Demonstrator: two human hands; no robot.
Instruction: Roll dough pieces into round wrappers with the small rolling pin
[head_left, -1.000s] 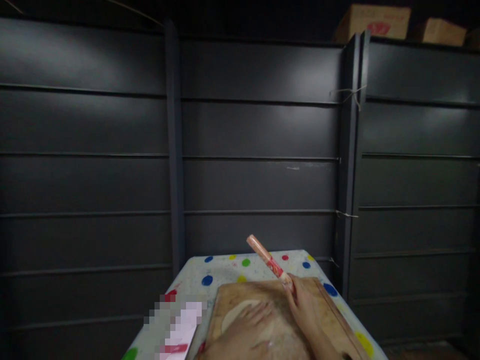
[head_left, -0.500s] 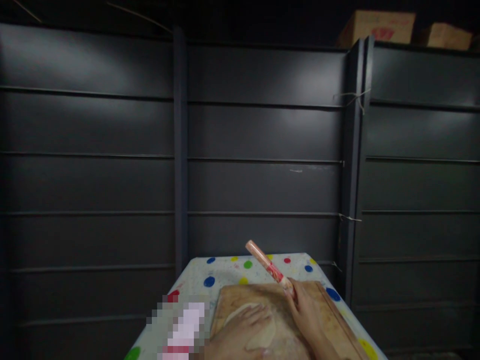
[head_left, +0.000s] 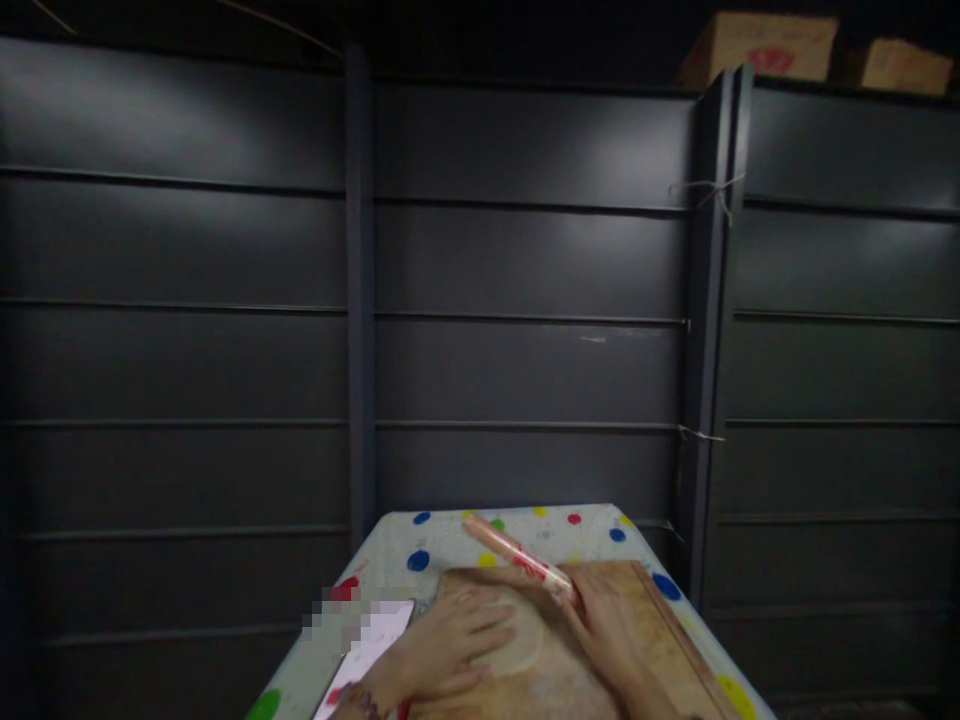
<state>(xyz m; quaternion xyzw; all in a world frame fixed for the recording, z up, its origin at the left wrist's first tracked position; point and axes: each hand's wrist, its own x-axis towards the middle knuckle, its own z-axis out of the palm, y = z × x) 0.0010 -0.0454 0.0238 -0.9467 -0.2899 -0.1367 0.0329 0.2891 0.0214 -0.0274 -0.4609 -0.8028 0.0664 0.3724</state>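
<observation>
A flat, pale round of dough (head_left: 527, 642) lies on a wooden board (head_left: 656, 630). My left hand (head_left: 454, 645) rests on the dough's left part with fingers spread, hiding some of it. A beaded bracelet circles that wrist. In my right hand (head_left: 604, 625) is one end of a rolling pin (head_left: 517, 555) with a red-and-white printed band; my fingers wrap round it. The pin slants away to the far left, its free end reaching past the board's far edge.
The table (head_left: 390, 550) has a white cloth with coloured dots. Left of the board lies a flat pinkish-white thing (head_left: 379, 632), partly pixelated. A dark panelled wall (head_left: 525, 380) stands behind, with cardboard boxes (head_left: 795, 50) above it at right.
My left hand has shifted left across the dough and its fingers are more spread. The rolling pin's free end has swung left and lower. More of the pinkish-white thing shows.
</observation>
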